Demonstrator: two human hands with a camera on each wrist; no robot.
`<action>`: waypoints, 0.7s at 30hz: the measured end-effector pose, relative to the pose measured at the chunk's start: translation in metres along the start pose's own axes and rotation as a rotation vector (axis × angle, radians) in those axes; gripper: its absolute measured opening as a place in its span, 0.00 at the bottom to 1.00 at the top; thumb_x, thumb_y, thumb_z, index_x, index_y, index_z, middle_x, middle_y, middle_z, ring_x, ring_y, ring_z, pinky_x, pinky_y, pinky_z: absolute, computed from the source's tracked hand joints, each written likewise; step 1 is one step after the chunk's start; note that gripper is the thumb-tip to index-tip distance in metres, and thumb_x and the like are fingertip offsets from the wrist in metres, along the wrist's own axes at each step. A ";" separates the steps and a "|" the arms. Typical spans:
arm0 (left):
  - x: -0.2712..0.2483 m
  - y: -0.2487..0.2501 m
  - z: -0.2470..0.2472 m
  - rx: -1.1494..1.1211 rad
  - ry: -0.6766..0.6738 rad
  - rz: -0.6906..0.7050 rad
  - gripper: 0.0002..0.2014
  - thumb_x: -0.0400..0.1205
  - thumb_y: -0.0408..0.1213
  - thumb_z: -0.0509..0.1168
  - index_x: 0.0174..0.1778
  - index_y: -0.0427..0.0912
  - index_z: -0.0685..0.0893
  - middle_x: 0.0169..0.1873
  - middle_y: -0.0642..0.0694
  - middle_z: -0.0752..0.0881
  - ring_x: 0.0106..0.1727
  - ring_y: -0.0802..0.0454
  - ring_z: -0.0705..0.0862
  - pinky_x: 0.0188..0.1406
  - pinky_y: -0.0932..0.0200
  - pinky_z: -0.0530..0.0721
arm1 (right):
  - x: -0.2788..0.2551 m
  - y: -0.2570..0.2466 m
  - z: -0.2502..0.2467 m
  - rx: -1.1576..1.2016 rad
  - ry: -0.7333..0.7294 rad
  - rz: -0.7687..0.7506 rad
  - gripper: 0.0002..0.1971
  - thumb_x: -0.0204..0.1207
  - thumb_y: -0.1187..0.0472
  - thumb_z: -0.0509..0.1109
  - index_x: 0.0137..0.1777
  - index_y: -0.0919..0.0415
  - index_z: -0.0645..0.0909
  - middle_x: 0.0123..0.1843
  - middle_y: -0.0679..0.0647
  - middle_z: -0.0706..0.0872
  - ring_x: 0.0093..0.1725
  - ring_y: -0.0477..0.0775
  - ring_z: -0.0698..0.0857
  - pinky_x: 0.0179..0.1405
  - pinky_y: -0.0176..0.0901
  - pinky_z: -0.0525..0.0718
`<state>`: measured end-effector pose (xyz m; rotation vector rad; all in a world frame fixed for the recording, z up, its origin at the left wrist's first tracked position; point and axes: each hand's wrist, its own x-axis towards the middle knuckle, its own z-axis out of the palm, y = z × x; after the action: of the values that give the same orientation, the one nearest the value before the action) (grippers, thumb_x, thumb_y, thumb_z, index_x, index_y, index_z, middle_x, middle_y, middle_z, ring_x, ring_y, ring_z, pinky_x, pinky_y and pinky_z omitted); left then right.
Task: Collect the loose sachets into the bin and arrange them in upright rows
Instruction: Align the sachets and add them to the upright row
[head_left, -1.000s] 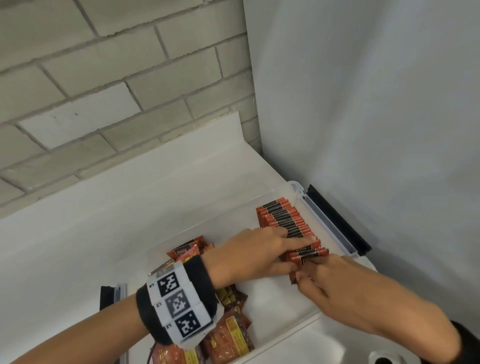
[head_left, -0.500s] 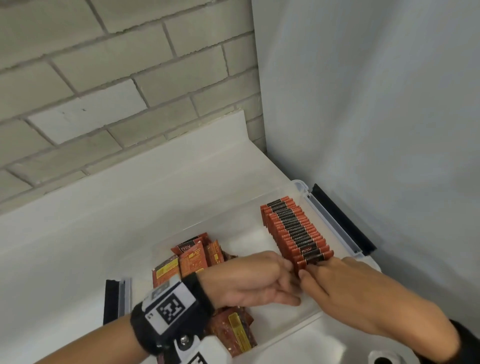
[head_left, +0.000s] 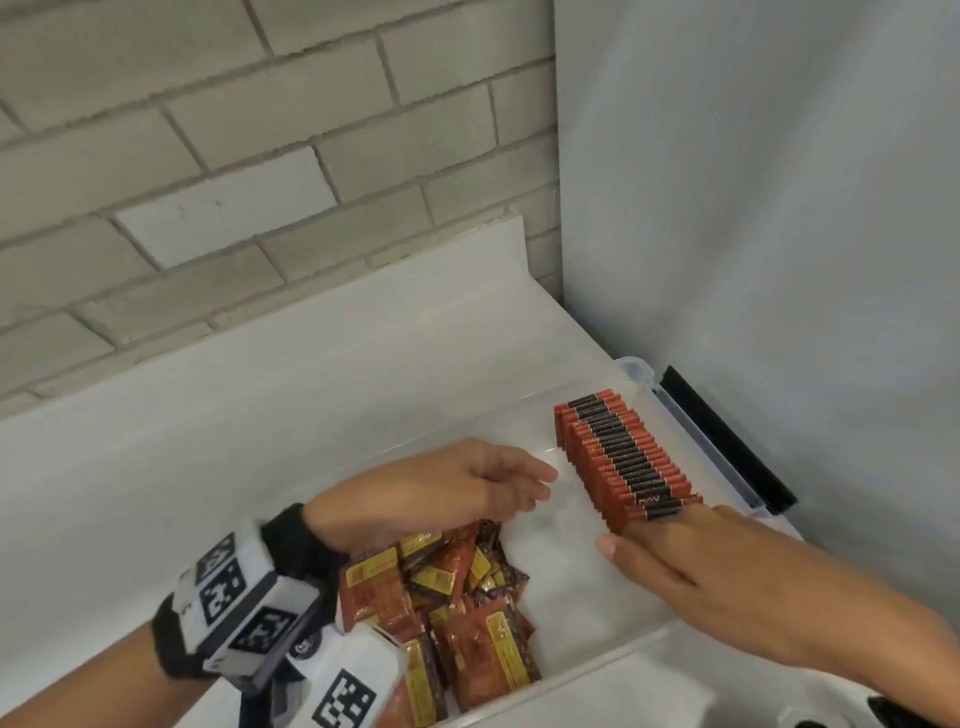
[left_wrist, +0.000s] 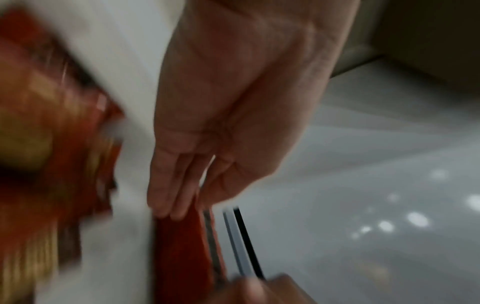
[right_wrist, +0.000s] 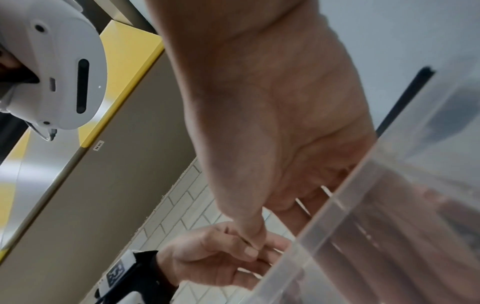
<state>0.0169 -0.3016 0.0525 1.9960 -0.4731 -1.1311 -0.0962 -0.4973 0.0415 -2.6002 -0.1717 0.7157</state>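
A clear plastic bin (head_left: 635, 367) sits on the white counter. Along its right side stands an upright row of red sachets with black bands (head_left: 623, 452). A loose pile of red and yellow sachets (head_left: 457, 597) lies in the bin's near left part. My right hand (head_left: 649, 530) presses straight fingers flat against the near end of the row. My left hand (head_left: 540, 483) hovers empty over the bin's middle, its fingers relaxed and pointing at the row. The left wrist view is blurred and shows that hand's straight fingers (left_wrist: 166, 197) near the red row (left_wrist: 182, 246).
A brick wall stands behind the counter (head_left: 260, 415) and a plain white wall on the right. A black strip (head_left: 727, 441) runs along the bin's right rim. Bare bin floor (head_left: 561, 551) shows between the pile and the row.
My left hand has let go of the row's near end and drawn back to the left, empty. My right hand stays pressed against that end.
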 end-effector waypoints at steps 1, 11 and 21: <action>-0.009 -0.002 -0.013 0.154 0.030 0.043 0.15 0.85 0.30 0.60 0.66 0.47 0.81 0.61 0.53 0.85 0.63 0.60 0.82 0.67 0.62 0.78 | 0.003 -0.005 -0.002 0.004 0.003 -0.025 0.27 0.79 0.32 0.43 0.42 0.50 0.76 0.42 0.47 0.82 0.44 0.44 0.82 0.52 0.45 0.83; -0.051 -0.035 -0.053 0.811 0.078 0.068 0.20 0.87 0.32 0.56 0.73 0.56 0.72 0.69 0.55 0.71 0.65 0.59 0.75 0.66 0.65 0.72 | 0.046 -0.053 0.022 0.099 0.003 -0.191 0.22 0.84 0.45 0.58 0.76 0.43 0.60 0.69 0.42 0.70 0.66 0.45 0.74 0.64 0.43 0.76; -0.039 -0.035 -0.044 0.892 0.099 -0.064 0.28 0.88 0.31 0.53 0.82 0.48 0.51 0.73 0.45 0.71 0.68 0.49 0.74 0.64 0.55 0.75 | 0.062 -0.064 0.037 0.243 -0.060 -0.209 0.26 0.84 0.44 0.59 0.78 0.44 0.56 0.70 0.41 0.68 0.62 0.42 0.73 0.61 0.39 0.75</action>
<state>0.0312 -0.2347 0.0600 2.8201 -0.9890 -0.9223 -0.0620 -0.4118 0.0123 -2.2917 -0.3469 0.6929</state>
